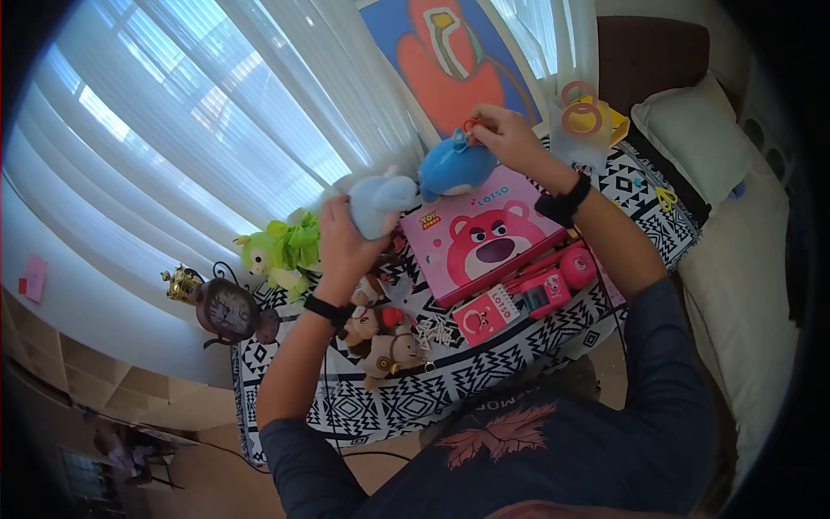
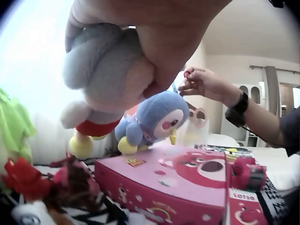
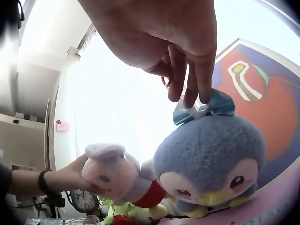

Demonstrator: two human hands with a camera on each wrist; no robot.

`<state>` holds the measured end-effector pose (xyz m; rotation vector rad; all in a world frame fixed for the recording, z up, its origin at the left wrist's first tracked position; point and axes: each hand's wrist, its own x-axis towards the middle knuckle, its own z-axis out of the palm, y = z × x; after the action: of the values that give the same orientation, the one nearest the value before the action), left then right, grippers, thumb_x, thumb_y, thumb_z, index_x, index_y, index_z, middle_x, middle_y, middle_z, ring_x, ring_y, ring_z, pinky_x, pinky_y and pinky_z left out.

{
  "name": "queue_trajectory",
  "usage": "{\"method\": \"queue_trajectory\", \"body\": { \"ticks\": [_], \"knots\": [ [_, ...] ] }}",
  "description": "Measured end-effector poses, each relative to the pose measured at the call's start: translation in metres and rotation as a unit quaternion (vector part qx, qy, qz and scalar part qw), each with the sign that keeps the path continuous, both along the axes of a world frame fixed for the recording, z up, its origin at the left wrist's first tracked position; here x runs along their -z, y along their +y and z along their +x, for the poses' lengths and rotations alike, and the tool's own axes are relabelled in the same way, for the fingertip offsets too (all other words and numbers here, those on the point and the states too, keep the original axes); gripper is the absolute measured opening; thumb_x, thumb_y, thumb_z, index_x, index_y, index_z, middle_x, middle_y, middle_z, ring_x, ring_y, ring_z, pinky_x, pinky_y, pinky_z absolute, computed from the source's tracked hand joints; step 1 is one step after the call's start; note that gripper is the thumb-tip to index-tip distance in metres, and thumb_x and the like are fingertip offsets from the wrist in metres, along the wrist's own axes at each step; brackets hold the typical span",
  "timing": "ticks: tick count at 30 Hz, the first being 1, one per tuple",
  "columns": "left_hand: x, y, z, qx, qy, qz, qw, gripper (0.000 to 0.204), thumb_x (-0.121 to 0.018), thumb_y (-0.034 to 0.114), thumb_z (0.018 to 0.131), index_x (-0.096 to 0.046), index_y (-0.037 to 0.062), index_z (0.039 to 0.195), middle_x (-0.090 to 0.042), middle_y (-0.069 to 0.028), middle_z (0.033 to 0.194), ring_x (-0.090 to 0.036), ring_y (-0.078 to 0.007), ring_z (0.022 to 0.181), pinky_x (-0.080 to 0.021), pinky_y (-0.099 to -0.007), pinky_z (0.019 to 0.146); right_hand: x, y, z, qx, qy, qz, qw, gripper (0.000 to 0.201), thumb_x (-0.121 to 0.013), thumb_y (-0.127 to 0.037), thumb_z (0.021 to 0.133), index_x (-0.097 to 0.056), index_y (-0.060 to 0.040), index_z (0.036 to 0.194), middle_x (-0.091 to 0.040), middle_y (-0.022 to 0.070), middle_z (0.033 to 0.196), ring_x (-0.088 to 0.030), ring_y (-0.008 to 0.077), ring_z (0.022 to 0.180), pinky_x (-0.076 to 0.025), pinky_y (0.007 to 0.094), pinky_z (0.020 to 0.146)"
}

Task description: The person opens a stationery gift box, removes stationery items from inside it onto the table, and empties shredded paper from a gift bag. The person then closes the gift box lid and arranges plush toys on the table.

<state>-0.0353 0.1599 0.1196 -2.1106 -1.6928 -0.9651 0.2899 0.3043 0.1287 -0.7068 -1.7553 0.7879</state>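
Note:
My left hand [image 1: 347, 246] grips a pale grey-blue plush [image 1: 380, 204] by its head; the left wrist view shows its red middle and yellow feet. With its fingertips my right hand [image 1: 512, 143] pinches a red ring at the top of a blue penguin plush [image 1: 456, 169], which has a blue bow [image 3: 211, 108] on its head. The penguin is at the back left part of a pink bear box [image 1: 484, 233], its feet close to the lid; contact is hard to tell. In the right wrist view the two plushes are side by side.
Left of the box are a green plush [image 1: 281, 251], a clock [image 1: 229, 310] and several brown plushes [image 1: 389, 350]. A small notebook [image 1: 486, 316] and pink items [image 1: 577, 265] lie before the box. Behind stands a painting [image 1: 458, 60]; yellow scissors [image 1: 666, 199] lie at the right.

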Motion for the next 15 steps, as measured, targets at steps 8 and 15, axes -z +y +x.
{"method": "queue_trajectory", "body": {
  "ticks": [8, 15],
  "knots": [
    [0.018, -0.060, -0.013, 0.074, -0.049, -0.201, 0.975, 0.102, -0.091, 0.051, 0.075, -0.048, -0.0030, 0.149, -0.052, -0.0294, 0.143, -0.049, -0.0465, 0.137, -0.043, -0.0535, 0.114, 0.005, -0.096, 0.079, -0.146, -0.344, -0.075, 0.925, 0.015, -0.070, -0.011, 0.098, -0.066, 0.0029, 0.102, -0.073, 0.0078, 0.089, -0.070, 0.0125, 0.085, -0.055, 0.0292, 0.082],
    [0.007, 0.004, -0.217, -0.273, 0.156, -0.014, 0.949, 0.082, -0.076, 0.021, 0.080, -0.048, 0.0098, 0.157, -0.047, -0.0293, 0.151, -0.046, -0.0517, 0.138, -0.041, -0.0562, 0.116, -0.036, -0.104, 0.053, -0.065, -0.365, -0.090, 0.924, 0.029, -0.081, -0.024, 0.093, -0.066, 0.0000, 0.099, -0.065, 0.0065, 0.078, -0.061, 0.0175, 0.072, -0.049, 0.0337, 0.068]
  ]
}}
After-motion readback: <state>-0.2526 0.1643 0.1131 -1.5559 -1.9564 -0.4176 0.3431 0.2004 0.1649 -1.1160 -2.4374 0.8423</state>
